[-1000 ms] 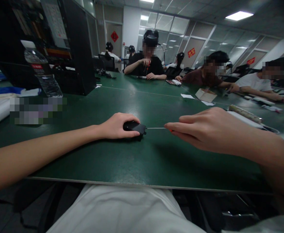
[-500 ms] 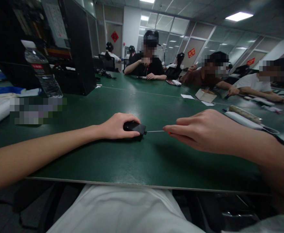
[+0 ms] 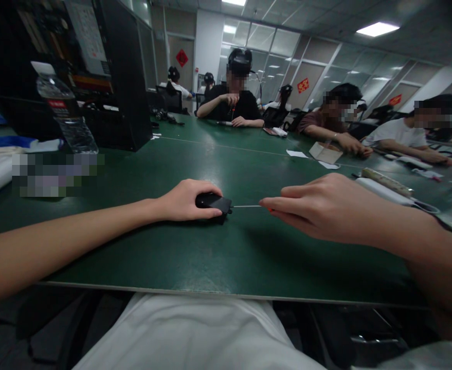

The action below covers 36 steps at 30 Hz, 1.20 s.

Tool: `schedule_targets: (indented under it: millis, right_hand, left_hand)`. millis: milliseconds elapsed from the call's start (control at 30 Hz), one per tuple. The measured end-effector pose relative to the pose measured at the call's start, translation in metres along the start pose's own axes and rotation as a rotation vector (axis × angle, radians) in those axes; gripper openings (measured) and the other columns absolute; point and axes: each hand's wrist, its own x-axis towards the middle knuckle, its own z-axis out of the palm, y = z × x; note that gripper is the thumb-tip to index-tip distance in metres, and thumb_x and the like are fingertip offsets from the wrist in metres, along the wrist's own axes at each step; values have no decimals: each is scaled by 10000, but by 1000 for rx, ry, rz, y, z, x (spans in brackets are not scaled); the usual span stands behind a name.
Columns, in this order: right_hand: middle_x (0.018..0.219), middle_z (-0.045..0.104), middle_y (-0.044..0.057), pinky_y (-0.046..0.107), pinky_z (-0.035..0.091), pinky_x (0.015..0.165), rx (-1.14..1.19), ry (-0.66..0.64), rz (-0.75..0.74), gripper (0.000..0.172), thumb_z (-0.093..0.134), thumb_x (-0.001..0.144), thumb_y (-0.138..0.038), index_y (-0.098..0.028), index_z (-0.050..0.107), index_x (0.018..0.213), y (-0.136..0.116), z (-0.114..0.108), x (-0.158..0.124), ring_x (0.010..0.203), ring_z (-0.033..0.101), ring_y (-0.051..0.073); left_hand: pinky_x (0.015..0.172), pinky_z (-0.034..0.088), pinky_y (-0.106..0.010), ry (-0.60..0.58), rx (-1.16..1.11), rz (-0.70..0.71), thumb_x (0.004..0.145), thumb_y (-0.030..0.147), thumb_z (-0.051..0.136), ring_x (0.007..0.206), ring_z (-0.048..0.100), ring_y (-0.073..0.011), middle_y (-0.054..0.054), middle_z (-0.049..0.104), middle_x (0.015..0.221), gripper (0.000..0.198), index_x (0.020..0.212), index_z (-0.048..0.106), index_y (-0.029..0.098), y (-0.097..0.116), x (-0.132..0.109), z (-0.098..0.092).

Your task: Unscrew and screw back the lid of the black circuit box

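My left hand (image 3: 183, 201) is closed around a small black plastic device (image 3: 212, 203), pressing it to the green table, thumb on its near side and fingers over the far side. Its exact kind is not plain. Pinched in my right hand (image 3: 314, 208) is a screwdriver (image 3: 248, 206) with a thin metal shaft; only a bit of its orange-red handle shows between the fingers. The shaft lies level and points left, its tip at the device's right end. Whether the tip sits in a screw is too small to tell.
A water bottle (image 3: 67, 110) stands at the left before a black open case (image 3: 129, 77). To the right lie a white object (image 3: 383, 191) with a cord and a small cardboard box (image 3: 325, 152). Other people sit across the green table (image 3: 195, 257).
Both hands keep their grips and nearly the same places. The screwdriver's shaft sits very slightly higher at its right part. A co-worker at the right has drawn their hands together.
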Motion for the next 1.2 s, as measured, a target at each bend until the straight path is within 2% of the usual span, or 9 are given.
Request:
schedule_targets:
  millis: [200, 400, 533, 667, 800, 900, 1033, 1133, 1200]
  right_hand:
    - [822, 722, 42, 280, 309, 536, 196, 14, -63, 278, 489, 1020, -279, -210, 722, 1156, 10, 6, 5, 565, 588, 116]
    - [907, 759, 61, 243, 443, 653, 719, -65, 101, 315, 529, 999, -337, -160, 747, 1144, 24, 26, 7, 696, 652, 128]
    - [785, 700, 42, 248, 370, 551, 1007, -164, 306, 456, 613, 912, -519, -134, 767, 1101, 32, 50, 8, 605, 535, 116]
    - [612, 503, -27, 229, 253, 451, 1409, -336, 537, 583, 704, 796, -600, -116, 731, 1121, 35, 76, 7, 493, 370, 73]
    - [597, 430, -58, 211, 184, 423, 1599, -378, 620, 635, 759, 740, -605, -112, 698, 1135, 36, 92, 6, 465, 297, 49]
    - [629, 522, -20, 215, 266, 445, 1463, -290, 505, 577, 703, 804, -610, -113, 714, 1098, 33, 99, 5, 495, 379, 68]
    - [868, 715, 83, 240, 410, 595, 900, 65, 127, 388, 547, 977, -456, -129, 730, 1079, 25, 109, 2, 665, 579, 111]
    - [678, 649, 16, 255, 319, 527, 316, 286, -42, 286, 496, 1017, -325, -170, 725, 1089, 21, 111, -2, 539, 494, 88]
    - [594, 578, -22, 272, 272, 505, -10, 360, -99, 220, 535, 1002, -279, -210, 721, 1096, 19, 104, -4, 495, 431, 87]
  left_hand:
    - [807, 468, -271, 15, -31, -20, 852, 472, 730, 929, 687, -207, -64, 745, 1054, 417, 1123, 717, 155, -2, 0, 2]
    - [806, 465, -272, 3, -66, -16, 856, 466, 733, 915, 676, -199, -60, 735, 1041, 410, 1121, 719, 153, -2, 1, 2]
    - [796, 467, -275, -1, -71, -28, 842, 477, 745, 876, 666, -193, -59, 727, 1017, 424, 1111, 724, 150, -2, 1, 1]
    - [797, 467, -278, -9, -75, -38, 836, 477, 751, 863, 662, -191, -61, 725, 1010, 437, 1114, 730, 142, -2, 2, 0]
    - [807, 472, -279, -15, -79, -58, 824, 493, 757, 874, 667, -193, -59, 733, 1020, 449, 1116, 735, 152, -1, 3, 0]
    - [799, 475, -274, -4, -72, -70, 818, 481, 753, 881, 677, -195, -55, 743, 1020, 433, 1109, 740, 160, 1, 2, 0]
    - [767, 479, -268, 30, -48, -75, 791, 439, 756, 857, 691, -195, -47, 757, 990, 402, 1074, 749, 153, 3, 1, 1]
    - [758, 484, -273, 42, -32, -74, 788, 439, 750, 844, 697, -197, -45, 764, 974, 395, 1061, 753, 153, 4, 1, 1]
    - [762, 488, -276, 44, -21, -77, 793, 453, 744, 845, 700, -199, -45, 769, 978, 400, 1063, 754, 158, 5, 1, 1]
